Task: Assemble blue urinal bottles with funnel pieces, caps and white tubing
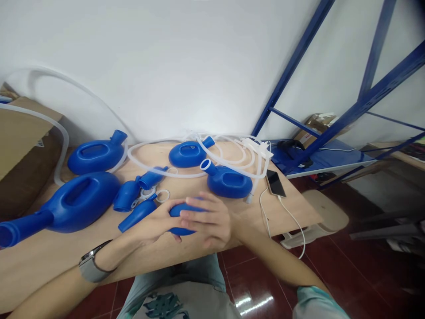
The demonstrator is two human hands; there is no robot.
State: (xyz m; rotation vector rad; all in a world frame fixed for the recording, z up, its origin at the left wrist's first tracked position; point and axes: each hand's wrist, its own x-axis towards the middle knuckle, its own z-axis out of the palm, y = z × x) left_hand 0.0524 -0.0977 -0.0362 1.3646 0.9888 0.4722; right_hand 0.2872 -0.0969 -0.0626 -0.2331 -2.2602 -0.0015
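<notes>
Both hands meet over a rounded blue plastic piece (181, 209) above the table's front edge. My left hand (162, 219) is closed round its near left side. From the right, my right hand (210, 219) curls its fingers over the top. The hands cover much of the piece, so its full shape is hidden. Just left of them lies a blue tapered spout (137, 215). Two blue angled adapters (128, 195) and white rings (163, 195) are grouped behind it. A blue urinal bottle (229, 181) with an open white-lined neck rests behind my right hand.
More blue urinal bottles stand on the wooden table (292, 208), including a large one (83, 201) at left. Clear tubing (159, 173) loops along the back. A phone (275, 183) with a white cable lies right, near a blue metal rack (299, 33). A cardboard box (26, 133) sits far left.
</notes>
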